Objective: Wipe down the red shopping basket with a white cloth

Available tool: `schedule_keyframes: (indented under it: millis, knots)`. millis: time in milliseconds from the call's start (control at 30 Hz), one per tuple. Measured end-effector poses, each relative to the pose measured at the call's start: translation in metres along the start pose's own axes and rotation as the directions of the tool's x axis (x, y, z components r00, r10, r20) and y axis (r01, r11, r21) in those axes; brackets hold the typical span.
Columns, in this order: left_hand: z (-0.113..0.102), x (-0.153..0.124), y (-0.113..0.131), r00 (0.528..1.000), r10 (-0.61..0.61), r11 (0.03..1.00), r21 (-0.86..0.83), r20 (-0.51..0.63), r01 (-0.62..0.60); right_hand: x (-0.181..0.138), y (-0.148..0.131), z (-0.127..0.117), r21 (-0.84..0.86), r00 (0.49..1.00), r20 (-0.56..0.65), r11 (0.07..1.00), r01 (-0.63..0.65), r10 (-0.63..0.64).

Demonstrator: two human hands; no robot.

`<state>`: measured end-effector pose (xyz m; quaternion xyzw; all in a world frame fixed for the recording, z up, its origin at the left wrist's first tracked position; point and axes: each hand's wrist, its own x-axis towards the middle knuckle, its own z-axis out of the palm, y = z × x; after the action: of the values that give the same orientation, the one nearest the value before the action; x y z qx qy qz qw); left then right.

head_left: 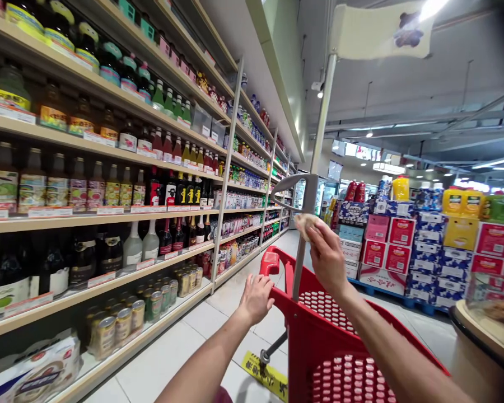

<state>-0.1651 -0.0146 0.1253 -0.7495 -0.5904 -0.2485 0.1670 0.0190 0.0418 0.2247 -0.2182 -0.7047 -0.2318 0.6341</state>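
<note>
A red plastic shopping cart (296,336) with perforated sides stands in front of me. My left hand (255,299) grips the red rim at its near left corner, fingers curled over the edge. A grey upright with a looped handle (308,187) rises from the cart and carries a metal pole (324,112) topped by a pale flag (373,32). My right hand (328,254) is closed on a crumpled, pale beige cloth (306,225), which it presses against the grey upright just below the loop. Some of the cloth is hidden by my fingers.
Shelves (109,212) of bottles and cans run along the left. Stacked drink cartons (390,246) stand on a blue pallet (373,289) at the right. A beige round container (485,341) is close at the lower right. A yellow floor sticker (264,372) lies beneath the cart.
</note>
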Motion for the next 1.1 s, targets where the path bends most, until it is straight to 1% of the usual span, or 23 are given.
schedule_keyframes:
  millis: [33,67,100,133,167,200,233,267,300,333,367,400,467,533,567,633,700,733,767,867,933,1033,1100]
  knots:
    - [-0.001,-0.001,0.005,1.000,0.005,1.000,-0.013,-0.023,-0.005,0.009,0.001,0.002,-0.012,0.994,0.075,0.996,0.083,-0.082]
    - [-0.003,-0.002,0.009,0.999,0.003,1.000,-0.029,-0.043,-0.004,0.006,0.003,0.003,-0.017,0.974,0.168,0.987,0.159,-0.154]
    - [-0.004,-0.004,0.014,0.998,-0.003,0.999,-0.047,-0.057,0.000,-0.006,0.006,0.003,-0.009,0.940,0.269,0.975,0.222,-0.212]
    - [-0.005,-0.006,0.017,0.998,-0.010,0.998,-0.063,-0.067,0.006,-0.027,0.007,0.002,0.010,0.899,0.358,0.963,0.269,-0.255]
    - [-0.005,-0.008,0.021,0.997,-0.017,0.997,-0.075,-0.074,0.012,-0.052,0.008,0.000,0.034,0.864,0.421,0.957,0.289,-0.276]
    - [-0.005,-0.010,0.026,0.997,-0.024,0.996,-0.083,-0.079,0.018,-0.079,0.007,-0.003,0.054,0.846,0.455,0.956,0.287,-0.279]
    - [-0.005,-0.012,0.031,0.996,-0.030,0.996,-0.087,-0.084,0.023,-0.105,0.006,-0.006,0.079,0.850,0.453,0.962,0.261,-0.268]
    - [-0.005,-0.014,0.036,0.995,-0.035,0.996,-0.089,-0.089,0.027,-0.126,0.003,-0.009,0.084,0.873,0.445,0.980,0.180,-0.199]
    - [-0.004,-0.016,0.042,0.995,-0.039,0.995,-0.091,-0.093,0.030,-0.142,0.000,-0.013,0.077,0.897,0.430,0.994,0.077,-0.102]
    - [-0.004,-0.018,0.049,0.994,-0.043,0.995,-0.094,-0.097,0.034,-0.152,-0.004,-0.018,0.070,0.908,0.420,0.997,-0.038,0.005]
    - [-0.005,-0.020,0.055,0.994,-0.046,0.995,-0.098,-0.099,0.036,-0.156,-0.008,-0.023,0.060,0.899,0.422,0.986,-0.154,0.115]
    - [-0.005,-0.021,0.061,0.994,-0.047,0.994,-0.106,-0.101,0.036,-0.156,-0.012,-0.030,0.052,0.875,0.436,0.965,-0.257,0.210]
    - [-0.009,-0.020,0.068,0.995,-0.027,0.989,-0.146,-0.092,0.014,-0.148,-0.016,-0.044,0.042,0.811,0.474,0.911,-0.410,0.343]
    - [-0.014,-0.014,0.068,0.996,-0.008,0.977,-0.214,-0.085,-0.011,-0.142,-0.016,-0.061,0.022,0.758,0.485,0.860,-0.509,0.436]
    - [-0.015,-0.009,0.066,0.997,-0.015,0.969,-0.247,-0.078,-0.005,-0.141,-0.015,-0.069,0.007,0.741,0.476,0.840,-0.542,0.474]
    - [-0.016,0.000,0.061,0.999,-0.035,0.957,-0.288,-0.020,0.027,-0.142,-0.015,-0.081,-0.034,0.707,0.455,0.804,-0.593,0.541]
    - [-0.010,0.006,0.059,0.998,-0.031,0.955,-0.293,0.056,0.046,-0.142,-0.018,-0.087,-0.051,0.680,0.448,0.776,-0.628,0.580]
    - [-0.006,0.008,0.062,0.997,-0.022,0.956,-0.289,0.079,0.044,-0.140,-0.021,-0.087,-0.059,0.677,0.442,0.771,-0.634,0.589]
    - [-0.001,0.008,0.066,0.997,-0.020,0.959,-0.281,0.080,0.042,-0.138,-0.024,-0.086,-0.073,0.681,0.433,0.776,-0.626,0.590]
    - [0.011,0.004,0.086,0.997,-0.074,0.966,-0.248,0.007,0.073,-0.131,-0.028,-0.085,-0.157,0.717,0.428,0.826,-0.541,0.551]
    - [0.015,0.002,0.099,0.997,-0.083,0.969,-0.233,-0.012,0.078,-0.132,-0.023,-0.090,-0.203,0.717,0.452,0.844,-0.497,0.531]
    - [0.014,0.000,0.113,0.997,-0.080,0.963,-0.259,-0.001,0.077,-0.144,-0.010,-0.103,-0.247,0.676,0.473,0.821,-0.514,0.565]
    - [0.011,-0.003,0.119,0.994,-0.108,0.948,-0.300,0.008,0.105,-0.151,-0.006,-0.107,-0.288,0.641,0.478,0.797,-0.531,0.600]
